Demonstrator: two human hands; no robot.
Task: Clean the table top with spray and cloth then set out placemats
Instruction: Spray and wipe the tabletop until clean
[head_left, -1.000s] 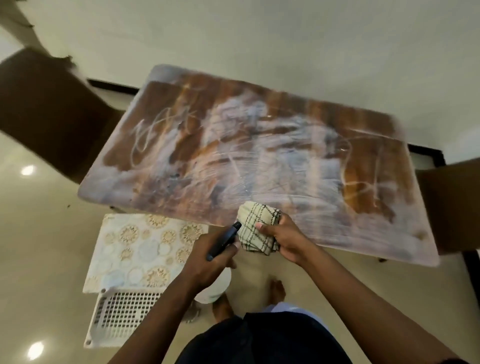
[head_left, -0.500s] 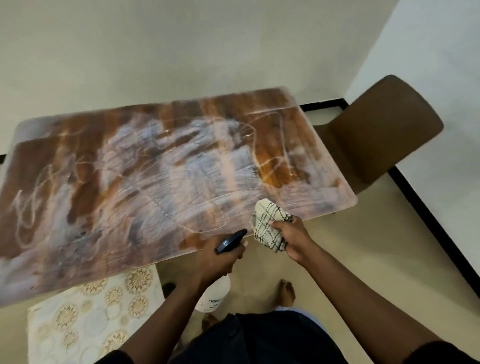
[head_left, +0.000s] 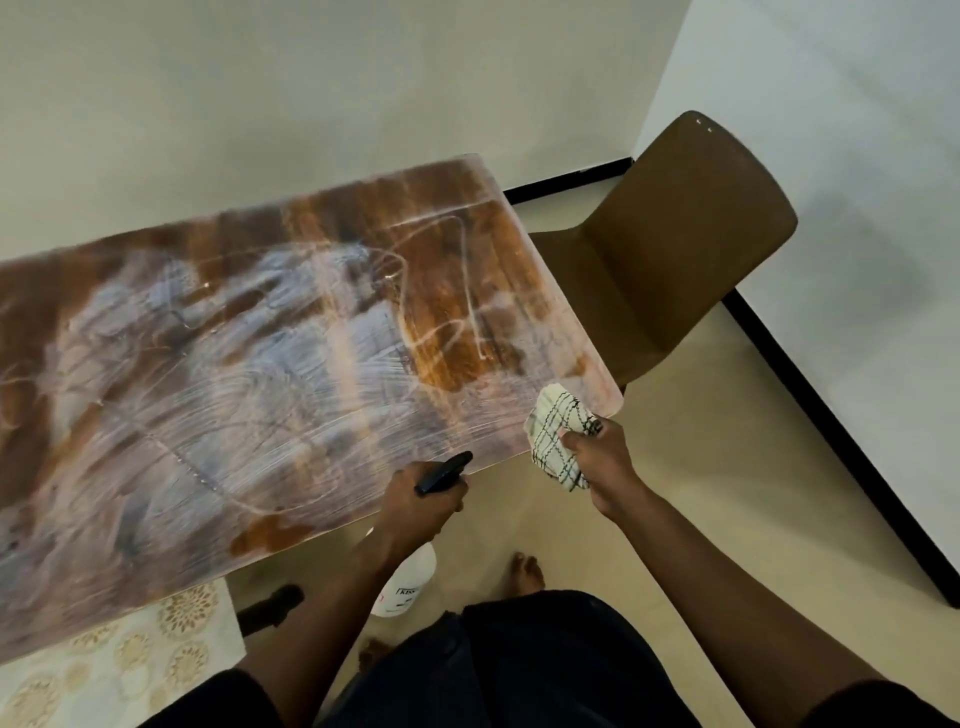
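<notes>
Fingers of the right hand (head_left: 597, 457) are bunched around the checked cloth (head_left: 558, 431), which hangs at the near right corner of the worktop (head_left: 260, 364), while the left hand (head_left: 421, 506) has its fingers wrapped round the neck of the spray bottle (head_left: 410, 582), the black nozzle (head_left: 444, 473) pointing over the near edge. Streaky white film covers most of the surface ahead of both hands; only the patch beyond the cloth shows bare brown wood. To wipe well, I judge the cloth should be pressed flat and drawn in long overlapping strokes from the far side back toward the fingers, turning it to a dry face as it loads up. A patterned placemat (head_left: 119, 670) waits low to the left of the spray hand, below the worktop, and a brown chair (head_left: 691, 234) stands past the cloth hand. Compared with a second ago, the view has swung right: that chair has come into sight and the white basket is gone from view.
</notes>
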